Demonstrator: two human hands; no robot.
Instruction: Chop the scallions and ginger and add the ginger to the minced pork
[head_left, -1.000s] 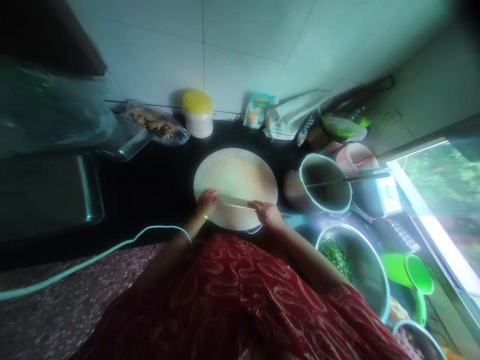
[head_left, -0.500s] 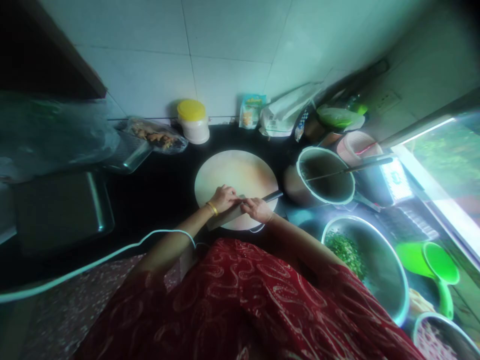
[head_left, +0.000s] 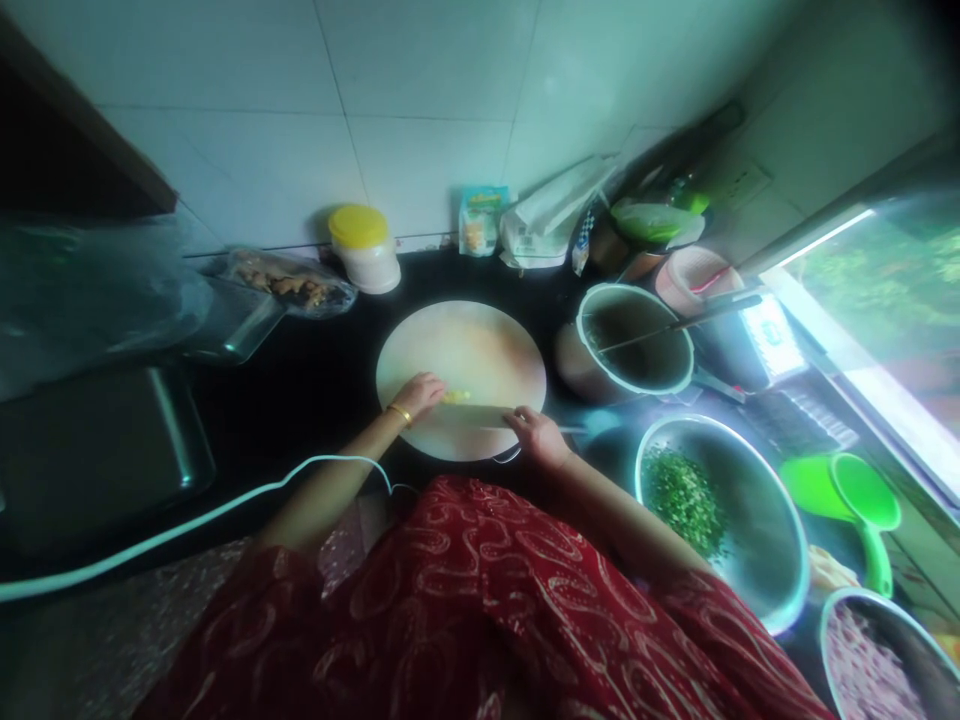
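A round pale cutting board [head_left: 461, 340] lies on the dark counter in front of me. My right hand [head_left: 538, 437] is closed on a cleaver [head_left: 480, 416], whose wide blade stretches leftward across the near half of the board. Just beyond the blade sits a small heap of chopped yellow pieces [head_left: 456, 397]; their kind is too small to make out. At the left end of the heap rests my left hand [head_left: 421, 394], fingers together and curled, wearing a gold bangle at the wrist. What its fingertips hold, if anything, is hidden.
A deep pot [head_left: 637, 350] stands right of the board, near a large metal bowl [head_left: 795, 560] of chopped greens. Farther right are a green dipper [head_left: 821, 485] and a bowl of pinkish food [head_left: 870, 660]. A yellow-lidded jar [head_left: 364, 255] is behind; a white cable [head_left: 225, 502] crosses left.
My hands have moved apart: the left one shifted left, the right one back toward the cleaver's handle. The blade has swung to lie nearly crosswise, and the yellow pieces now show. The view has shifted slightly.
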